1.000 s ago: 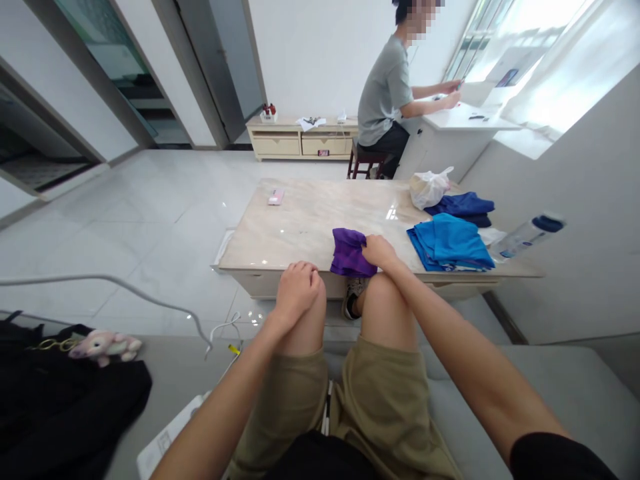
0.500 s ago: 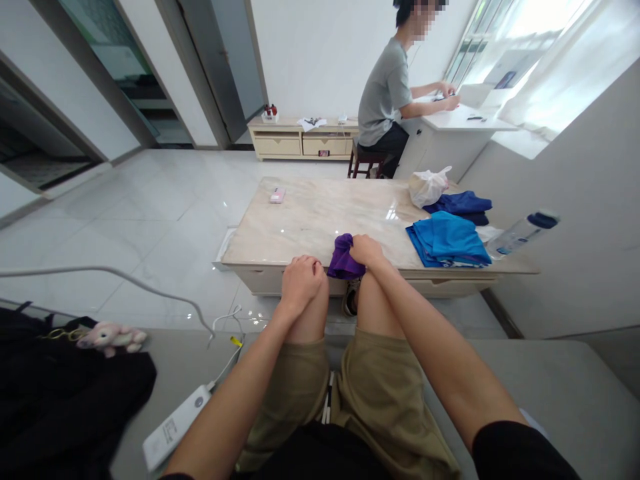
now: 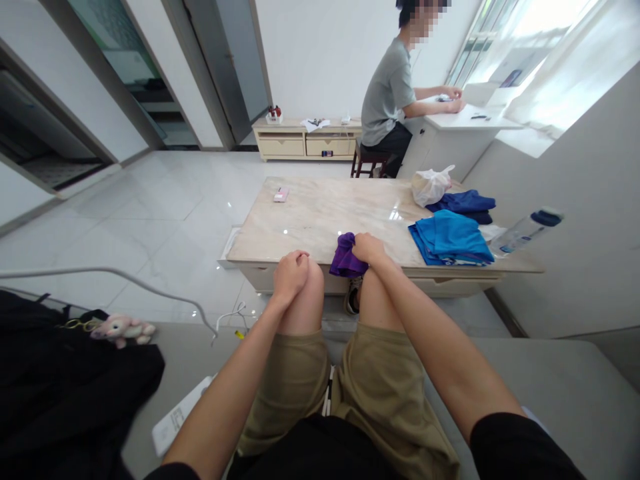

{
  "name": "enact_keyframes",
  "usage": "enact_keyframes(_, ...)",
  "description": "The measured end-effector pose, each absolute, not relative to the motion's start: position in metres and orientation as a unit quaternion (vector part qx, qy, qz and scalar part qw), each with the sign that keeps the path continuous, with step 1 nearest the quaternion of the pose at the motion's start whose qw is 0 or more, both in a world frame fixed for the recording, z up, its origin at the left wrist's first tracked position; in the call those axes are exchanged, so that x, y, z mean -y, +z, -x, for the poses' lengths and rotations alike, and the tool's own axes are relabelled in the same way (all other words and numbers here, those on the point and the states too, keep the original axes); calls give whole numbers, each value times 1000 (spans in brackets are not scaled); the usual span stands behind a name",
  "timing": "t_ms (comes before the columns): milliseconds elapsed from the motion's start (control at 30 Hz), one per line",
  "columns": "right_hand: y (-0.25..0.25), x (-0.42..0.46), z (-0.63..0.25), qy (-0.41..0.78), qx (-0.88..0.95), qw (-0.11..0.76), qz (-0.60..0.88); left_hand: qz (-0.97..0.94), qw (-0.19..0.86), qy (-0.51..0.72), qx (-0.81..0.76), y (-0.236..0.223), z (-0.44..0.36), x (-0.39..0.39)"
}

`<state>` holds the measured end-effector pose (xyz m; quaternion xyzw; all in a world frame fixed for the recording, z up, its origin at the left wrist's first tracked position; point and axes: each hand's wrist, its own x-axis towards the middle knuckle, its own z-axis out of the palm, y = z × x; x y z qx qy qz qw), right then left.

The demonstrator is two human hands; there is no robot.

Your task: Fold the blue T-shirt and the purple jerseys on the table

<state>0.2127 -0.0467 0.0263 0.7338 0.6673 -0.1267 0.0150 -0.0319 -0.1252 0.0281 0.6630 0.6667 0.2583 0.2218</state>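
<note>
My right hand [image 3: 369, 249] is closed on a bunched purple cloth [image 3: 346, 257], which hangs over the front edge of the marble-topped coffee table [image 3: 320, 213]. The cloth's exact kind does not show. My left hand [image 3: 291, 275] rests against my left knee with its fingers curled in, and nothing shows in them. To the right of the cloth, a folded bright blue garment [image 3: 450, 237] lies on the table. Behind it are dark blue folded clothes [image 3: 465, 202].
A white plastic bag [image 3: 431, 187], a clear bottle [image 3: 525, 232] and a pink phone [image 3: 281, 195] are on the table. A person [image 3: 387, 93] sits at a white desk [image 3: 465, 120]. Beside me lie a white power bank [image 3: 180, 413], a cable and a plush toy [image 3: 123, 330].
My left hand has slid left, from the top of my knee to its outer side. My right hand still holds the purple cloth at the table edge. The view has shifted slightly.
</note>
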Motion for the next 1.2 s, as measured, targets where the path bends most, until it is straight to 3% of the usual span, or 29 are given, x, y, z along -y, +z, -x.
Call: enact_keyframes(1200, 30, 51, -214, -136, -661, 8, -738, -672, 220, 295, -643, 22, 44, 122)
